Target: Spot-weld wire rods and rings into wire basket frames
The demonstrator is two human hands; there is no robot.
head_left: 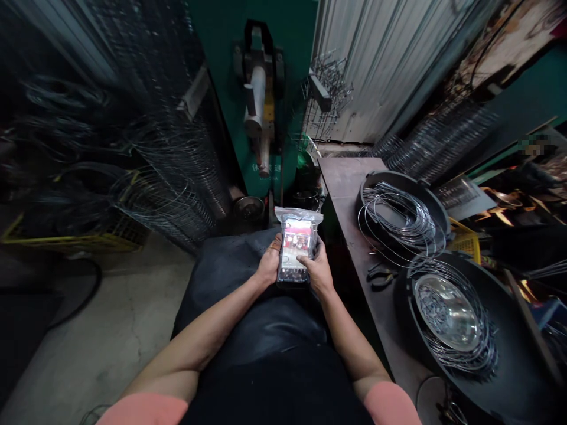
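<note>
A smartphone in a clear plastic bag is held upright over my lap, its screen lit with red and white content too small to read. My left hand grips the phone's left edge. On the opposite edge my right hand is closed round it, the thumb lying over the lower part of the screen. The bag's top sticks out above the phone. Fingers behind the phone are hidden. Dark cloth covers my lap beneath both hands.
Ahead stands a green machine. On the right, a bench bears pliers, a black pan with coiled wire, and a larger pan holding a metal bowl. Stacked wire rings and a yellow crate stand left.
</note>
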